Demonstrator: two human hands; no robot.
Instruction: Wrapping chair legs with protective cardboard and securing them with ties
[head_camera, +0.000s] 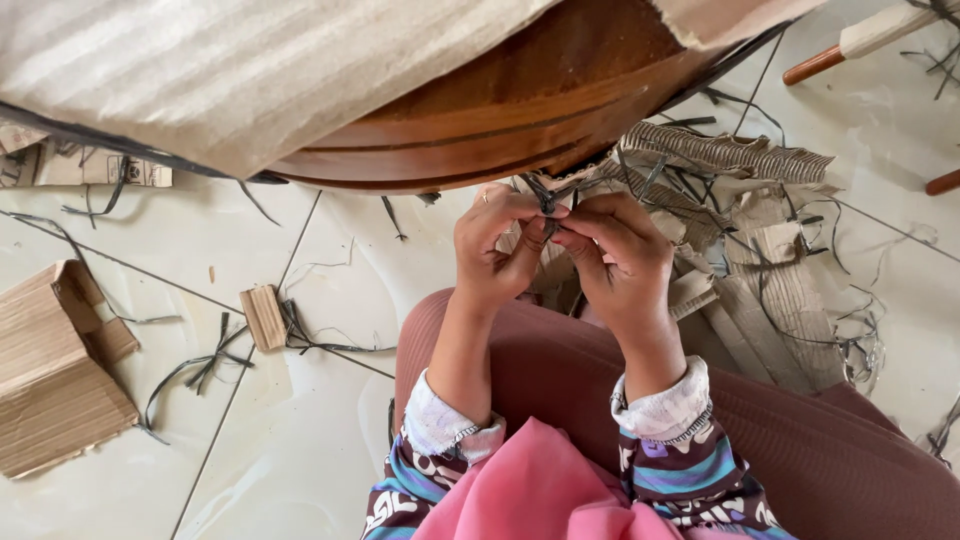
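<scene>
My left hand (496, 250) and my right hand (618, 255) meet just under the rim of a round, dark wooden furniture piece (520, 100). Both pinch a thin black plastic strap (547, 200) that hangs from the rim. The fingertips of the two hands touch around the strap. Brown corrugated cardboard wrapping (230, 70) covers most of the wooden piece above. A ring shows on my left hand.
Torn corrugated cardboard (760, 250) lies heaped on the right of the tiled floor. Cardboard pieces (55, 370) and a small block (265, 316) lie at the left among cut black straps (200, 370). Wooden legs (850, 45) show at top right.
</scene>
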